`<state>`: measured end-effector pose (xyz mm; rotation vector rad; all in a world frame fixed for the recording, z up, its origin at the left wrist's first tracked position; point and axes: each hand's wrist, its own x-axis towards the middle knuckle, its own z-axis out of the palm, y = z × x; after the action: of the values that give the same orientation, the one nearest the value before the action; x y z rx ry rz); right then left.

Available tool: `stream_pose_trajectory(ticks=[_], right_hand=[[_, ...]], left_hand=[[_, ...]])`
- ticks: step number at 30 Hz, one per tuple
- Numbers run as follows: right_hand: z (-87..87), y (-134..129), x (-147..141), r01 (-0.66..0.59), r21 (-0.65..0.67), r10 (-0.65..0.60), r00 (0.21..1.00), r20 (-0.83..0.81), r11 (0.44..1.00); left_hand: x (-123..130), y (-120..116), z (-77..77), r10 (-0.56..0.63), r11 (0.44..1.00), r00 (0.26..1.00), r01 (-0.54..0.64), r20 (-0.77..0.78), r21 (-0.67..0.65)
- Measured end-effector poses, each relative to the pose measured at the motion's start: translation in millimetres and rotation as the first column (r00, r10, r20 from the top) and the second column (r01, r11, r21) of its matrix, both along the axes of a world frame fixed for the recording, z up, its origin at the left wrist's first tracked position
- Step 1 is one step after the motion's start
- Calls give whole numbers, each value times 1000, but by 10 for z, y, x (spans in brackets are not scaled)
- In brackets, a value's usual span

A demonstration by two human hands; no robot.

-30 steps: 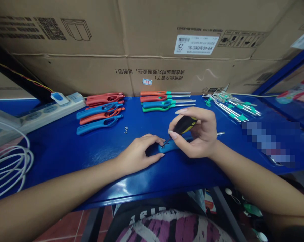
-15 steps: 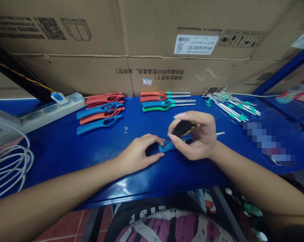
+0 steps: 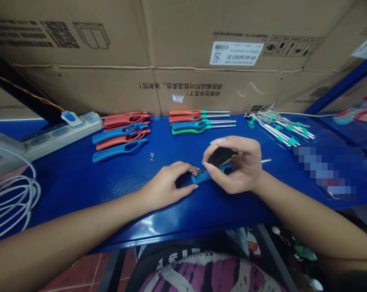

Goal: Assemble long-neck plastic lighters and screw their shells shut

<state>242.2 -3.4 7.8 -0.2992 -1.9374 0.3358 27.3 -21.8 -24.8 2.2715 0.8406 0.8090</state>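
A blue long-nosed lighter [image 3: 203,177] lies flat on the blue table, its metal tube poking out to the right past my right hand. My left hand [image 3: 173,184] grips the handle's rounded end between thumb and fingers. My right hand [image 3: 242,164] is closed on a black and yellow screwdriver [image 3: 220,156], held at a slant. Its thin shaft points down left, and the tip meets the handle end near my left fingertips. Part of the lighter's middle is hidden behind my right hand. A few small screws [image 3: 152,156] lie on the table beyond my left hand.
Red and blue lighter bodies [image 3: 121,150] lie in a stack at back left. Several lighters with metal tubes [image 3: 188,126] lie at back centre. Loose metal tubes with green parts [image 3: 281,132] are at back right. A power strip [image 3: 54,134] and coiled white cable [image 3: 14,202] occupy the left.
Almost nothing differs. The screwdriver and my right hand have shifted very slightly; my left hand stays in place on the lighter.
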Motion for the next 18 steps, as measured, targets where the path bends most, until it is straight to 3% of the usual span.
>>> stream_pose_trajectory(ticks=[18], right_hand=[[10, 15, -10, -54, 49, 55, 998, -21, 997]], left_hand=[[-9, 6, -7, -7, 1000, 1000, 7, -3, 11]])
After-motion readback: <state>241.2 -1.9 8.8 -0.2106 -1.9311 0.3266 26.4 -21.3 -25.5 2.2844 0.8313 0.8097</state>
